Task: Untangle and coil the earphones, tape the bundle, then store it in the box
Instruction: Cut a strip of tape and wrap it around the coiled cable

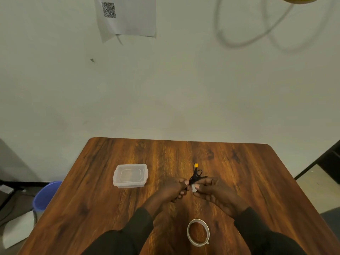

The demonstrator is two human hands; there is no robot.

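Hands: While both hands meet over the middle of the surface, the left hand (175,190) pinches the black earphones (196,176) and the right hand (214,190) pinches a small white tape strip (194,188) against them.
Bundle: gathered into a bunch held just above the surface, one yellow tip (196,165) sticking out on the far side.
Done, as judged: untangling and coiling look finished.
In hand: taping; whether the strip is fully wrapped cannot be told.
Left: storing, since the clear plastic box (130,175) sits to the left, apart from the hands, with its lid on.
Count: two hands, one earphone bundle, one tape strip, one tape roll (198,232) near the person, one box.
Surface (92,208): brown wood grain.
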